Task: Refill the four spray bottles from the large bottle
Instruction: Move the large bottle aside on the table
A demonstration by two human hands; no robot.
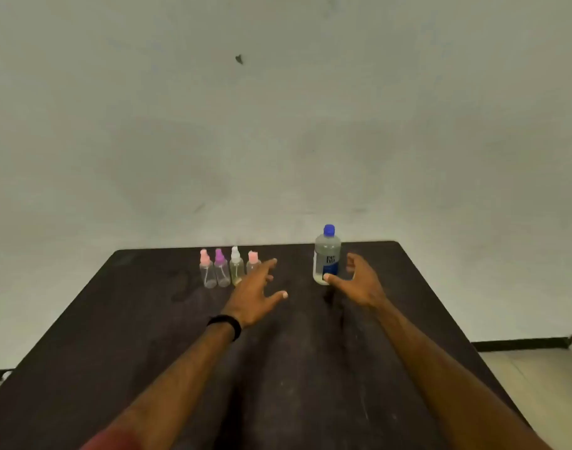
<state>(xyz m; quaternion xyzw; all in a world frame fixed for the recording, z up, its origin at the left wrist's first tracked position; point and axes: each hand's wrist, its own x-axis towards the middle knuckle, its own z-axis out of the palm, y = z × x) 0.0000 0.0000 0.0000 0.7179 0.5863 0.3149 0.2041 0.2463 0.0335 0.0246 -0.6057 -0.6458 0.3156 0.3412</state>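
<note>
- Reaching forward over the dark table (278,384), both hands sit in the middle of the frame with nothing held in either one.
- The left hand (252,295), with a black band at its wrist, has its fingers spread and relaxed; its fingertips lie in front of the rightmost of the four spray bottles, and I cannot tell whether they touch it.
- The right hand (359,284) is cupped open just right of the large bottle (326,256), thumb near its base, fingers curved toward its side but not closed round it.
- The large bottle stands upright right of centre near the table's far edge, blue cap on, clear liquid inside.
- The spray bottles stand upright in a tight row left of centre: pink-topped bottle (207,271), purple-topped bottle (221,269), white-topped bottle (236,267) and second pink-topped bottle (253,263). All still carry their spray heads, so refilling looks not yet begun.
- Risk: the small bottles look light and stand close together, so a careless sweep of the left hand could topple one into the others.
- Risk: a low grasp on the large bottle could let it tilt or slip once lifted.
- Risk: the spray bottles' necks look narrow, so a fast pour would likely spill on the table.
</note>
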